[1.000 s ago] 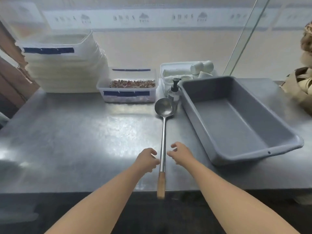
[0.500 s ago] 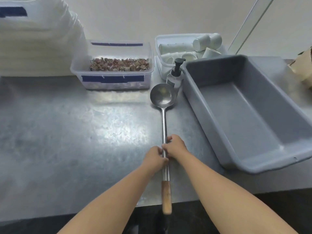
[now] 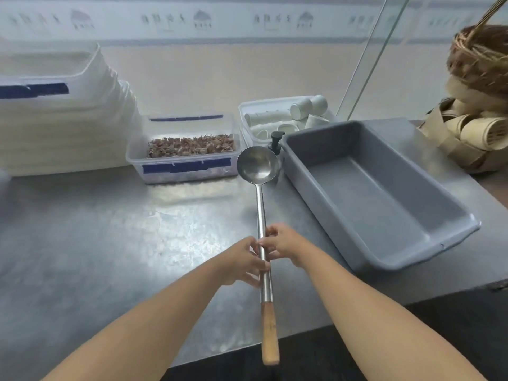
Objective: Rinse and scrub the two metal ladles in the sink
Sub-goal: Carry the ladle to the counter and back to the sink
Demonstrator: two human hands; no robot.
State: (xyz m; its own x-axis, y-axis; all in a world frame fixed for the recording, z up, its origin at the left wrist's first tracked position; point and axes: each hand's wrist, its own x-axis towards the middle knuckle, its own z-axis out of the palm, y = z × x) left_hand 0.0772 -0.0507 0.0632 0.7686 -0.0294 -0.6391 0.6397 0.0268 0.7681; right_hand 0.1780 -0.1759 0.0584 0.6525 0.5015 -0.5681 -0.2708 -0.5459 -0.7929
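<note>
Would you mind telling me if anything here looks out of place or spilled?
Nothing spilled or damaged. Only one ladle shows, held over the counter by the left hand and right hand; no sink is visible.

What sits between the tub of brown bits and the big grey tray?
In the head view, the ladle bowl sits between the tub and grey tray, with a black-topped pump bottle behind it.

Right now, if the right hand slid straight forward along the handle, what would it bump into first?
Probably the ladle bowl. The right hand grips the metal shaft, which runs bare up to it; the pump bottle lies beyond.
</note>
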